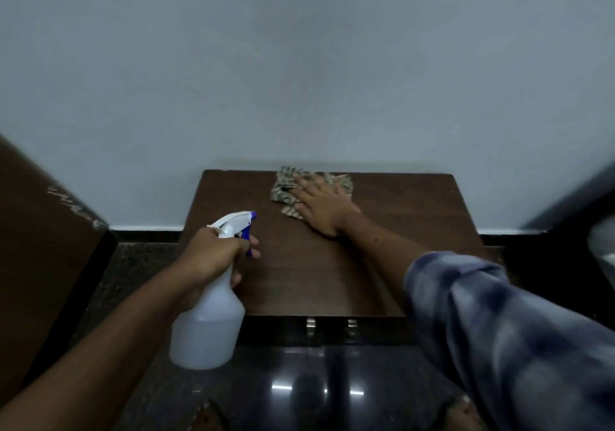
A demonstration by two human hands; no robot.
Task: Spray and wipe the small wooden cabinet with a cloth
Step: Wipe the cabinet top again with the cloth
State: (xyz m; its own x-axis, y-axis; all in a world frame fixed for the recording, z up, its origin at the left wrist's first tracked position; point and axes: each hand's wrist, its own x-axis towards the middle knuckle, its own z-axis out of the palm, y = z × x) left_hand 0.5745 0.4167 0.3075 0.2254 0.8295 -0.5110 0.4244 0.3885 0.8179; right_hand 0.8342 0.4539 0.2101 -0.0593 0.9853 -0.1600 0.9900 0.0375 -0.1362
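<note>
My right hand point(321, 206) presses flat, fingers spread, on the soft, limp patterned cloth point(286, 186) atop the dark wooden cabinet point(332, 274), while my left hand point(216, 256) clamps the light translucent plastic spray bottle point(208, 324) by its neck.

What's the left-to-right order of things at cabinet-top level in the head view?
Dark wooden furniture → left hand holding the spray bottle → patterned cloth → right hand flat on it, all over the cabinet top.

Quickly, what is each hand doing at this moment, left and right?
Left hand: closed around the neck of the spray bottle, fingers at the trigger.
Right hand: open, pressed flat on the cloth on the cabinet.
</note>
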